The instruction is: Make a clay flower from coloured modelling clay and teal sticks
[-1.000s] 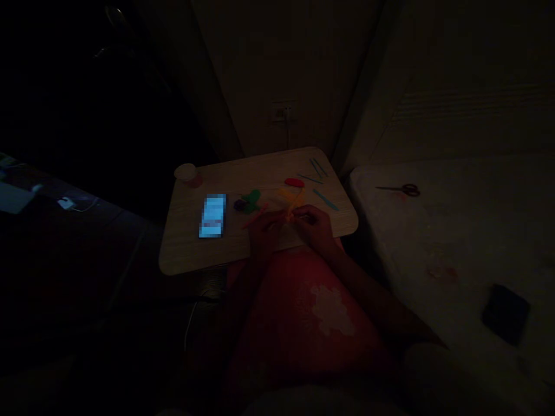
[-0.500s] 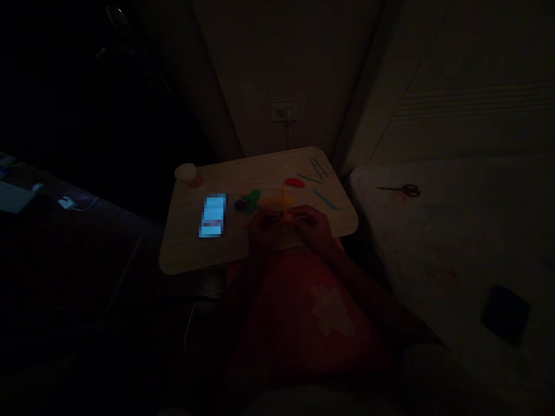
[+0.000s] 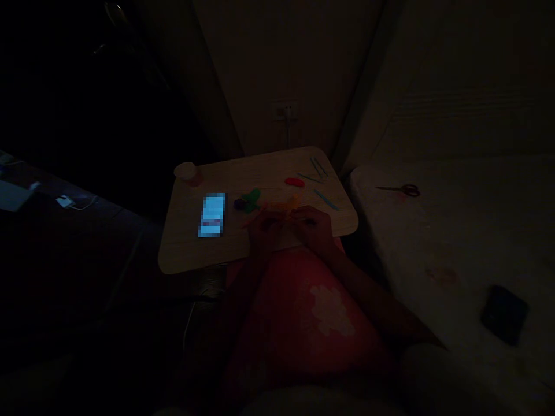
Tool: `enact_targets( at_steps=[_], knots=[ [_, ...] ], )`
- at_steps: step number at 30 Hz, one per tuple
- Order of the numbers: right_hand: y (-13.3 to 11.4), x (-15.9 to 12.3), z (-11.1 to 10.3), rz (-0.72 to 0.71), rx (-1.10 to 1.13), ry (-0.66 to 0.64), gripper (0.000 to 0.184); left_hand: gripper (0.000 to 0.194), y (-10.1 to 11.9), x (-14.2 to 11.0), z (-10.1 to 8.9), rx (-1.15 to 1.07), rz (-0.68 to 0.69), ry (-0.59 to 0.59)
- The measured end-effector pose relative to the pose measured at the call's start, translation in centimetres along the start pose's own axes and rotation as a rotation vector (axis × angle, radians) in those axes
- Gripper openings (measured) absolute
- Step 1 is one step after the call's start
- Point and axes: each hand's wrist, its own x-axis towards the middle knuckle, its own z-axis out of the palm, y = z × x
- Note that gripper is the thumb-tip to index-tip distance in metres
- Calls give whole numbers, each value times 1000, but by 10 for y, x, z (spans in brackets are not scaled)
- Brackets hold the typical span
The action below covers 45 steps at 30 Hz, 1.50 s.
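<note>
My left hand [image 3: 265, 226] and my right hand [image 3: 313, 225] meet near the front edge of the small wooden table, both with fingers closed. Between their fingertips is an orange clay-like piece [image 3: 291, 204]. Its far part sticks out beyond the fingers; the near part is hidden by them. The dim light blurs its exact shape. Just left of it lies a green piece [image 3: 252, 200] with a dark purple lump [image 3: 239, 204] against it. Beyond the hands rests a smooth red oval piece [image 3: 295, 182]. A blue stick-like tool [image 3: 326, 199] lies to the right.
A lit phone [image 3: 212, 215] lies left on the table [image 3: 182, 254]. A cup [image 3: 187, 173] stands at the far left corner. Several thin sticks [image 3: 318, 167] are at the far right corner. Scissors [image 3: 405, 189] and a dark object [image 3: 505, 315] lie on the pale surface at right.
The upright orange part between my hands has tipped over and now shows as a lump farther right. Both hands have stayed nearly in place. The picture is slightly darker.
</note>
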Motion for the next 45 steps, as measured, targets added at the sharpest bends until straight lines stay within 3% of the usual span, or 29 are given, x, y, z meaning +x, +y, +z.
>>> enact_targets(
  at_steps=[4,11,15,20,26,35,45],
  knots=[
    [0,-1,-1,94,57,-4,10,13,2,-1,-2,-18,-3,-25],
    [3,0,-4,271,244,-58,15,29,-7,3,-3,-179,-199,-116],
    [-1,1,-3,221,227,-103,15,27,-9,4,-3,-210,-243,-204],
    [-11,-1,-3,138,162,-157,14,28,-5,1,-4,-379,-334,-177],
    [-19,-5,-4,-24,35,-234,35,31,-3,-2,-6,-590,-435,-213],
    [-22,-5,-3,-231,-118,-187,19,21,3,-1,-12,-480,-434,-179],
    [-22,-7,-3,-147,-197,-231,21,30,13,-1,-7,-338,-358,-160]
  ],
)
